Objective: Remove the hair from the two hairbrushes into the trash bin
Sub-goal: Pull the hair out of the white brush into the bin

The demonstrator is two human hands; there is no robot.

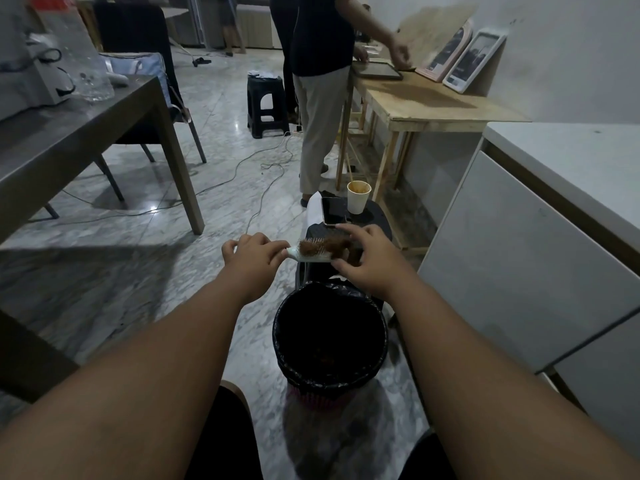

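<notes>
I hold a pale green hairbrush above the far rim of the trash bin, which is lined with a black bag. My left hand grips the brush's handle. A clump of brown hair sits tangled in the bristles. My right hand is closed on the right part of that hair, with its fingers over the brush head. A second hairbrush is not visible.
Behind the bin stands a black stool with a phone and a paper cup on it. A white cabinet is on the right, a dark table on the left. A person stands at a wooden table; cables cross the floor.
</notes>
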